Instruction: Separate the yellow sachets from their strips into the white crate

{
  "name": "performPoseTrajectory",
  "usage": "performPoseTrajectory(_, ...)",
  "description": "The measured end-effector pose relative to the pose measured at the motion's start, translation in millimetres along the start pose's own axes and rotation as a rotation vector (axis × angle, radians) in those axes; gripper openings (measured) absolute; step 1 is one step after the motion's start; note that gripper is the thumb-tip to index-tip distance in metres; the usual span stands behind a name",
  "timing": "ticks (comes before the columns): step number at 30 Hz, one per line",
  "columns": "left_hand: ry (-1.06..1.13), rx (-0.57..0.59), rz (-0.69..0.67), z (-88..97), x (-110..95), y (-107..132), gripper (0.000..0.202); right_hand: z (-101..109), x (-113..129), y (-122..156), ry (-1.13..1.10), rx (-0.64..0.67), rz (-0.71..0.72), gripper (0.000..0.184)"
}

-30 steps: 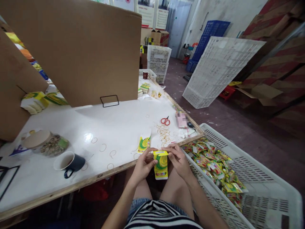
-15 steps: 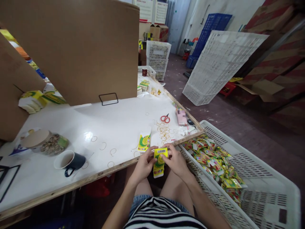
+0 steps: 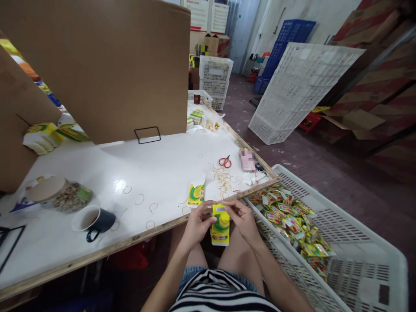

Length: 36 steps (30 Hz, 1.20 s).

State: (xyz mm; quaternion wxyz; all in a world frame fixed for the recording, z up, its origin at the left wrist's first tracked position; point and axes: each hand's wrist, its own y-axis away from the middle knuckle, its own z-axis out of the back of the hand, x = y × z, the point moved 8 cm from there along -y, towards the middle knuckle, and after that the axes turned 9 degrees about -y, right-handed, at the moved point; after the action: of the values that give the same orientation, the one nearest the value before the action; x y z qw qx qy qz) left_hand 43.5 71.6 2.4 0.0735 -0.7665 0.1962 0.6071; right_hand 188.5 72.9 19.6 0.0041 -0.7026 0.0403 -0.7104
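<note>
Between my two hands, over my lap at the table's front edge, is a yellow and green printed card packet [image 3: 220, 229] with a barcode at its top end. My left hand [image 3: 200, 221] pinches its left side. At the upper right side my right hand [image 3: 239, 215] grips it with thumb and fingers. Just beyond my left hand, a similar yellow and green card [image 3: 196, 193] lies on the white table [image 3: 169, 169]. Loose rubber bands [image 3: 223, 178] are scattered past my fingers, with red-handled scissors [image 3: 225, 161] behind them.
On my right stands a white plastic crate [image 3: 367, 242] holding many small yellow packets [image 3: 292, 221]. A dark mug [image 3: 97, 220] and a jar of nuts or similar [image 3: 71, 197] sit at the left. A large cardboard sheet [image 3: 130, 69] rises at the back.
The packet has turned more face-on and moved slightly right and down. My right hand's fingers have shifted on its upper edge; both hands still hold it.
</note>
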Motion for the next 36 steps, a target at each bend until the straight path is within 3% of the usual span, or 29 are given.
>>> performPoseTrajectory(6,-0.21,-0.092,-0.123,-9.0,-8,-3,0.024,1,-6,7,-0.049,-0.037,-0.001,0.017)
performPoseTrajectory(9,-0.5,-0.146,-0.159,-4.8,-3,-16,0.023,13,0,7,0.085,-0.063,0.078,0.017)
performPoseTrajectory(11,-0.803,-0.282,-0.146,14.4,1,-29,0.021,41,17,7,0.283,-0.229,0.223,0.018)
performPoseTrajectory(14,-1.009,-0.511,-0.052,57.6,13,-47,0.031,87,51,16,0.628,-0.578,0.467,0.021)
performPoseTrajectory(17,-1.129,-0.647,0.077,89.6,30,-56,0.042,103,60,17,0.734,-0.628,0.522,0.023)
performPoseTrajectory(20,-1.202,-0.7,0.172,99.3,43,-56,0.037,91,47,14,0.665,-0.539,0.462,0.023)
performPoseTrajectory(26,-1.225,-0.734,0.226,98.3,49,-51,0.028,37,22,8,0.49,-0.358,0.368,0.02)
performPoseTrajectory(32,-1.024,-0.708,0.098,89.7,36,-41,0.012,-12,13,-3,0.42,-0.167,0.353,0.016)
performPoseTrajectory(36,-0.841,-0.6,-0.043,62.7,19,-24,0.009,-50,10,-12,0.435,0.039,0.389,0.036)
